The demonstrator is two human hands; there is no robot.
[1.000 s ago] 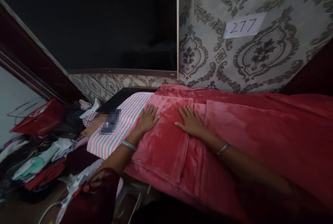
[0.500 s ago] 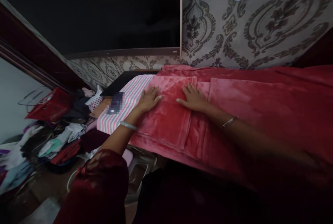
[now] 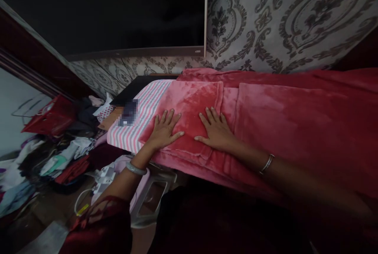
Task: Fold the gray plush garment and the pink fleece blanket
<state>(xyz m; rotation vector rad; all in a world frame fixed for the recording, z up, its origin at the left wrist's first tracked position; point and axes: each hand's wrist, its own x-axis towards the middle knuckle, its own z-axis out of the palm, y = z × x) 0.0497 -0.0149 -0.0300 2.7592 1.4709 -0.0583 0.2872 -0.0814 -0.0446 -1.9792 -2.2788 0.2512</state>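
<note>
A red plush blanket lies partly folded over the long surface against the wall. Both of my hands rest palm down on its folded left part. My left hand has its fingers spread, near the fold's left side beside a pink, grey and white striped cloth. My right hand is also flat with fingers apart, close to the right edge of the folded part. More of the same red fabric stretches off to the right. Neither hand grasps anything.
A large dark television screen hangs above. Piled clothes and a red bag lie at the left. A plastic stool stands below the front edge. A dark blurred-out object sits on the striped cloth.
Both hands have slid toward me over the folded blanket, from near its far edge to its middle, with the fingers still spread. The view has shifted slightly.
</note>
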